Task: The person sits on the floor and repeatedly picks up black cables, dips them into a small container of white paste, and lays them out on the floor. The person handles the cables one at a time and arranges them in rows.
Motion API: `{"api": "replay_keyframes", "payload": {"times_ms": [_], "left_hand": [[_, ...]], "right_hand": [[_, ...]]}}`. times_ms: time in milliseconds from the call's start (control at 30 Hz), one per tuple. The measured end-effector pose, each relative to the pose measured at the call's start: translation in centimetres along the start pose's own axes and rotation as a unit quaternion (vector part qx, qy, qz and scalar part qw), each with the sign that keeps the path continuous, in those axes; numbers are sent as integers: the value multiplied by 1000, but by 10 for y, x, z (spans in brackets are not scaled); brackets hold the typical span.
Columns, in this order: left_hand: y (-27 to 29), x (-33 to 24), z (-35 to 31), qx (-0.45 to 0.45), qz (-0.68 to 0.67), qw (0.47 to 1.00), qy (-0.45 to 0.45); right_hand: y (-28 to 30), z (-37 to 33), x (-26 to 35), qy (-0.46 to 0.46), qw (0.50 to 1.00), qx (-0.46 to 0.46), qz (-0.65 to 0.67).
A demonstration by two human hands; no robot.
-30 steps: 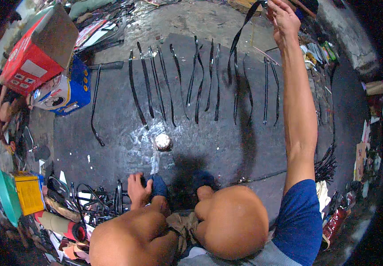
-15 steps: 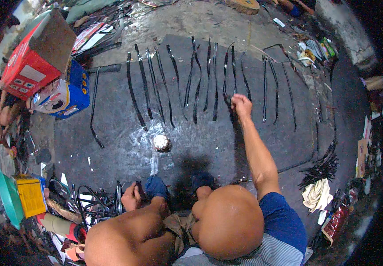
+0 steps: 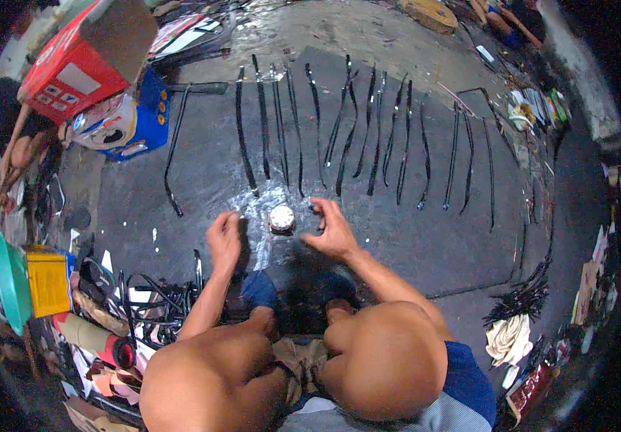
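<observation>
my left hand (image 3: pixel 224 241) open, right hand (image 3: pixel 333 232) open | flanking small round white-topped tin (image 3: pixel 281 218) on wet floor (image 3: pixel 181 180) | close grip evenly, lift level

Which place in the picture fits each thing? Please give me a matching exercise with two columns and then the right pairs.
Things:
1. small round tin
2. red cardboard box
3. green basin
4. pale rag

Places:
A. left edge, beside a yellow container
B. lower right, near a bundle of dark strips
C. between the left hand and the right hand
D. upper left corner

Pairs: 1-C, 2-D, 3-A, 4-B
</observation>
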State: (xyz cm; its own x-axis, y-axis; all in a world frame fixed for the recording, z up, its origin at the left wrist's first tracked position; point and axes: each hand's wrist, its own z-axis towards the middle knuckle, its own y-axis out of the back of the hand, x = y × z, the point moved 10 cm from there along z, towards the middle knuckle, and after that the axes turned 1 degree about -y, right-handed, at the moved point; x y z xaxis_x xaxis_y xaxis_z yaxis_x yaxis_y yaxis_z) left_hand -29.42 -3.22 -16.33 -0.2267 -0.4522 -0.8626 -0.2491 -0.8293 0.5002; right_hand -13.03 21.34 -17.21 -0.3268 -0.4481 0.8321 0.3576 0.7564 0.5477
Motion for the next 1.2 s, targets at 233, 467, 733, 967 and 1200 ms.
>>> {"api": "replay_keyframes", "payload": {"times_ms": [233,467,733,967,1200], "left_hand": [[-66,36,18,129,11,989,72],[-61,103,-35,142,-191,933,270],[-78,46,-59,204,-414,818,342],[-64,-1,-81,379,-346,803,302],[-81,31,-5,310,-31,945,98]], "right_hand": [[-46,18,32,78,997,-18,11],[-34,25,0,-76,992,-53,86],[-27,25,51,26,938,-88,335],[12,15,22,-17,993,-108,54],[56,16,8,-35,979,-187,77]]}}
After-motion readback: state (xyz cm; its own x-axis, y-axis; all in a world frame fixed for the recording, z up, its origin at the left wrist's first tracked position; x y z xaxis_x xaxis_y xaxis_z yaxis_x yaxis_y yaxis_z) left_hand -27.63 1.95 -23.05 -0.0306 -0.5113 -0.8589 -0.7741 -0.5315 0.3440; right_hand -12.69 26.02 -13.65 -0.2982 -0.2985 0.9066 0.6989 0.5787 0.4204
